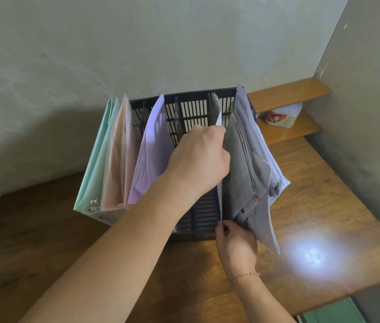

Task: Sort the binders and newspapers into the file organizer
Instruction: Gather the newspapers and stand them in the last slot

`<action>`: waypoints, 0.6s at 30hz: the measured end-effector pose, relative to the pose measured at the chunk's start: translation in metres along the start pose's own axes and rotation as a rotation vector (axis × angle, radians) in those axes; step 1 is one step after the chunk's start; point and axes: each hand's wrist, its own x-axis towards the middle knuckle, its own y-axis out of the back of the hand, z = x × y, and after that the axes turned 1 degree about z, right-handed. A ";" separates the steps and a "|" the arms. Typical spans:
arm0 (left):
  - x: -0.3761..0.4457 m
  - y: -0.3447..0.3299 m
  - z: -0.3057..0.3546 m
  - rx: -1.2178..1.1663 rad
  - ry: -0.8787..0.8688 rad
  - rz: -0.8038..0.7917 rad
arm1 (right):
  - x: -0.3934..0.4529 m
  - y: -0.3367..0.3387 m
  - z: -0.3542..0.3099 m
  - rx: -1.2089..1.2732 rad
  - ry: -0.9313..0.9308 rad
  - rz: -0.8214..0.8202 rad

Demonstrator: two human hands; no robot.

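A black slatted file organizer (196,108) stands on the wooden table against the wall. A mint green binder (95,155), a pink binder (117,159) and a lilac binder (151,145) stand in its left slots. Folded grey newspapers (242,169) lean in the rightmost slot and stick out over its front. My left hand (198,159) reaches in from the left and grips the upper edge of a newspaper sheet. My right hand (236,245) pinches the lower front corner of the same papers at the organizer's front edge.
The wooden table (312,206) has a bright light spot (310,255) at the right. Wooden shelves (287,94) at the back right hold a white jar (284,116). A wall rises close behind the organizer. A green object (333,311) lies below the table's front edge.
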 end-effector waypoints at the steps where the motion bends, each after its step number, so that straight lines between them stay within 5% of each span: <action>1: -0.002 -0.001 0.001 0.025 -0.005 -0.018 | 0.000 -0.001 0.001 -0.041 0.019 -0.016; 9: -0.033 -0.029 -0.002 0.016 -0.003 -0.269 | -0.024 0.018 0.014 0.072 0.167 0.164; 13: -0.028 -0.015 -0.005 -0.044 0.002 -0.179 | -0.017 0.031 0.007 0.193 0.183 0.353; 18: -0.018 -0.018 -0.009 -0.204 0.009 -0.134 | -0.006 0.028 -0.009 0.176 0.156 0.290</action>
